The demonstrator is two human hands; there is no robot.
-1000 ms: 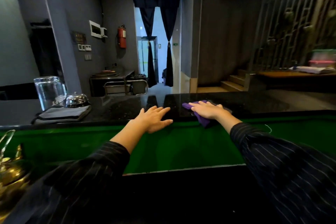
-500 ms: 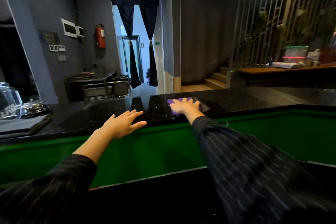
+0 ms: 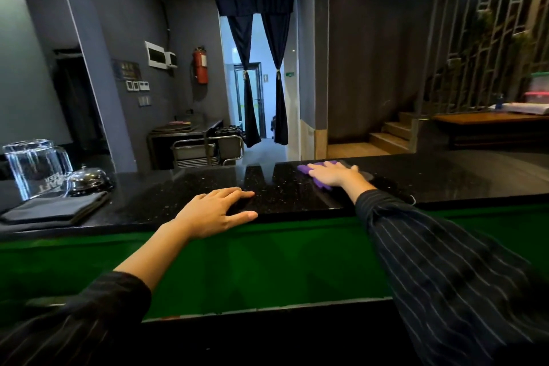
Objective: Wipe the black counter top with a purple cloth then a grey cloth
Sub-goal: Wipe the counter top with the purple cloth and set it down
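Far left, on the black worktop (image 3: pixel 178 190): a clear glass jug (image 3: pixel 35 168), apparently standing upside down, with a domed metal bell (image 3: pixel 89 180) just beside it on its right. In front of both lies the grey cloth (image 3: pixel 56 209), folded flat near the worktop's front edge and well apart from either hand. Left hand (image 3: pixel 214 212): palm down on the near edge of the worktop, fingers straight and slightly spread, pointing right, with the thumb along the edge; it holds nothing. Its striped dark sleeve (image 3: pixel 89 306) is pushed up the forearm. Below the worktop's edge runs a green panel (image 3: pixel 267 261). Behind, on the grey wall, is a red fire extinguisher (image 3: pixel 200 65); to its right, dark curtains (image 3: pixel 249 98) are tied back on either side of a lit doorway. Purple cloth (image 3: pixel 304 169): on the worktop towards its far edge, right of centre, mostly covered by the right hand (image 3: pixel 332 174); purple shows past the fingertips and again under the heel of the hand. The right hand lies flat on it, fingers extended and close together, pointing left, pressing down rather than curling round it. A grey patch on the worktop just right of this hand cannot be made out. Far right background: wooden steps (image 3: pixel 392 134) and a wooden table (image 3: pixel 490 119).
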